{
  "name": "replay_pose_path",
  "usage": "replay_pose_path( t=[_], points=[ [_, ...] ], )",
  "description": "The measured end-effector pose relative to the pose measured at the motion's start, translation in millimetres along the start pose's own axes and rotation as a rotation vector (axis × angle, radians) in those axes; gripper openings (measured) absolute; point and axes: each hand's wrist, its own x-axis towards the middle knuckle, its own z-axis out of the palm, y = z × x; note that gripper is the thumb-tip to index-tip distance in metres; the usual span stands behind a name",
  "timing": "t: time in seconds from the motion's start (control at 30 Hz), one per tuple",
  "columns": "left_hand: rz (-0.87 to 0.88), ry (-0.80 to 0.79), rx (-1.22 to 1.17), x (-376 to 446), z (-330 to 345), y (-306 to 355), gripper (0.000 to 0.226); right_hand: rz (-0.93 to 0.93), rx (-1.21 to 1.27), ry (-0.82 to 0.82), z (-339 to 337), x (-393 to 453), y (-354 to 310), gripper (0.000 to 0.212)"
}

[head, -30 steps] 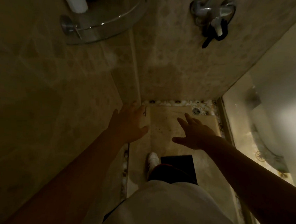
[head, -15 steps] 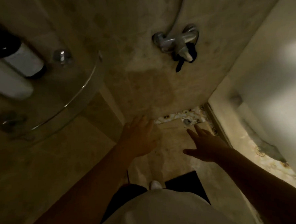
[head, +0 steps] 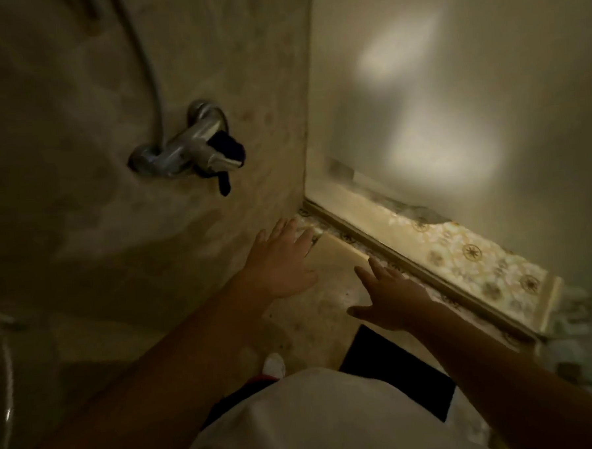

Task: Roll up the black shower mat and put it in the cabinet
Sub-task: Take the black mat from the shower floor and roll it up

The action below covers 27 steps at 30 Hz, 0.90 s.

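The black shower mat (head: pixel 395 373) lies flat on the beige shower floor, partly hidden under my white shirt and my right forearm. My left hand (head: pixel 277 259) is stretched forward with fingers spread, holding nothing, well above the floor near the tiled wall. My right hand (head: pixel 389 296) is also spread and empty, just beyond the mat's far corner. No cabinet is in view.
A chrome shower mixer (head: pixel 181 151) with a dark cloth hanging on it juts from the left wall. A frosted glass screen (head: pixel 452 96) and its floor threshold (head: pixel 413 269) close the right side. My white shoe (head: pixel 274 364) stands beside the mat.
The view has swung to the right: the glass corner shelf and bottles left the frame, and the frosted screen now fills the right. Both hands stay spread and empty.
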Motion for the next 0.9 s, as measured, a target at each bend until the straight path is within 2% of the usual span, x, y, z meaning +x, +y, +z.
replay_pose_path(
  t=[0.27,0.5,0.73,0.9],
  points=[
    [0.149,-0.082,-0.002,48.5,-5.3,-15.2,0.088,0.192,0.251,0.016,18.5,7.5,-3.4,0.101],
    [0.267,-0.152,0.074,99.9,-9.8,-5.2,0.089,0.286,0.348,0.004,26.4,19.7,29.1,0.099],
    [0.421,-0.143,0.181,160.8,-16.0,38.7,0.086,0.343,0.423,-0.006,17.9,43.4,86.1,0.1],
    [0.535,-0.21,0.258,201.6,-28.3,86.0,0.087,0.43,0.493,0.012,15.4,35.3,127.0,0.101]
  ],
)
